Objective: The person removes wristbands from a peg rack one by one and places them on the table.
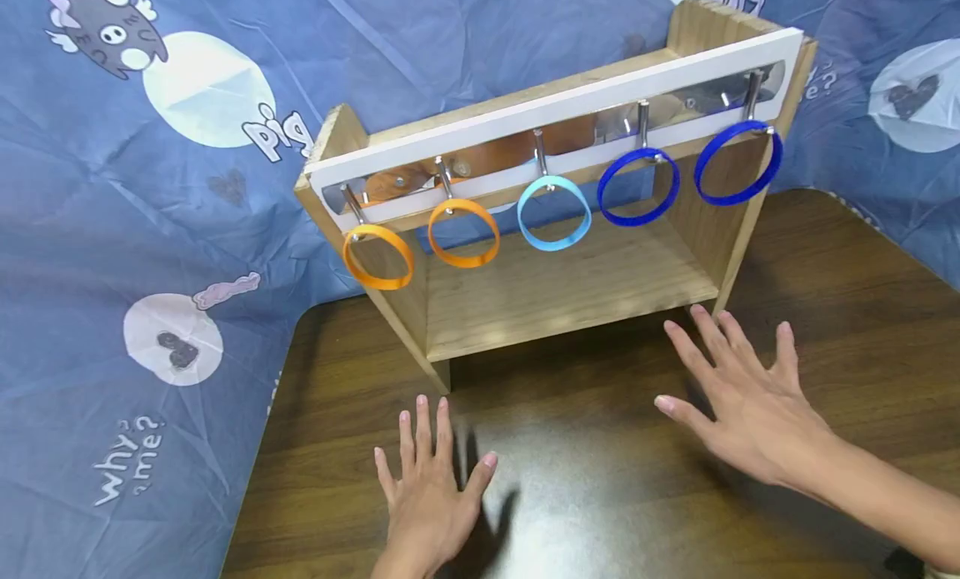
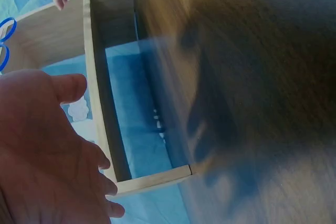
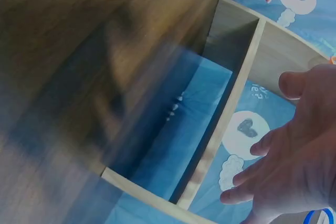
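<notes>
While the left hand (image 1: 431,504) and right hand (image 1: 757,412) hover above the table (image 1: 585,487), each grip spread and empty, five rings (image 1: 555,246) dangle from hooks (image 1: 540,152) on the wooden rack (image 1: 570,287); should the right hand bump it, I reckon, a jolted ring could slip off.

The blue cloth (image 1: 180,254) reads "pig" (image 1: 277,132) (also "why me?" (image 1: 116,472)).

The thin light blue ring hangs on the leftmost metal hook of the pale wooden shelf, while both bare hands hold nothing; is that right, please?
Not quite: the head view shows the thin light blue ring on the middle metal hook of the pale wooden shelf, not the leftmost, which carries a thin orange ring. The bare left hand and bare right hand do hold nothing.
</notes>
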Demonstrator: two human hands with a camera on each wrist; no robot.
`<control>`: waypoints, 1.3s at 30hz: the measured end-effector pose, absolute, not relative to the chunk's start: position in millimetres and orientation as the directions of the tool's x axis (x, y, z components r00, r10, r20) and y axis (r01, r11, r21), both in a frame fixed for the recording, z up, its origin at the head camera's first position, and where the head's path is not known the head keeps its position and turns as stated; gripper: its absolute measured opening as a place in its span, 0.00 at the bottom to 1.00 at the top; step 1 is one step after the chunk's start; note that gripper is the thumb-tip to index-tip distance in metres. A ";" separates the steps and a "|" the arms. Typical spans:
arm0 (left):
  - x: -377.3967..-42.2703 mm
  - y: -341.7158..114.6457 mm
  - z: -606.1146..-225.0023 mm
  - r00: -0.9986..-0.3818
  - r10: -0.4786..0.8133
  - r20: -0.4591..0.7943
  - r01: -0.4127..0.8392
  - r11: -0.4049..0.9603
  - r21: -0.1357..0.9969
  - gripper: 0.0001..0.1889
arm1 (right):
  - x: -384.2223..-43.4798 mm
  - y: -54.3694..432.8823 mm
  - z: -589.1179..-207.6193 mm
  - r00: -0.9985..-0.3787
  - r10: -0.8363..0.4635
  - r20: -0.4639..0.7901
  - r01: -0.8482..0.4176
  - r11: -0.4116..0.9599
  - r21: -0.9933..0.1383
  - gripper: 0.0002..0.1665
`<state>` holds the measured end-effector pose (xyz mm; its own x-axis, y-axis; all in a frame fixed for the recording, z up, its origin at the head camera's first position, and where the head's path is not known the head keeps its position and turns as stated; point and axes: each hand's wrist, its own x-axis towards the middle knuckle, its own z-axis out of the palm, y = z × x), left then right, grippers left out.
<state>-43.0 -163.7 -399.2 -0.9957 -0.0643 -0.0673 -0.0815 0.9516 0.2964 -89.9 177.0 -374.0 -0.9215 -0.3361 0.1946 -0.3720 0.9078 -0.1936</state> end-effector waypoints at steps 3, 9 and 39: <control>-43.6 -164.0 -398.6 -0.995 -0.068 -0.075 -0.088 0.950 0.301 0.46 | -90.2 174.1 -371.6 -0.918 -0.339 0.204 -0.376 0.909 -0.179 0.50; -44.9 -164.7 -397.0 -0.994 -0.075 -0.076 -0.095 0.944 0.317 0.45 | -92.6 168.2 -370.5 -0.910 -0.350 0.221 -0.389 0.906 -0.169 0.50; -54.1 -178.1 -388.5 -0.995 -0.060 -0.080 -0.090 0.888 0.450 0.45 | -132.7 117.2 -358.9 -0.902 -0.340 0.267 -0.415 0.509 -0.754 0.33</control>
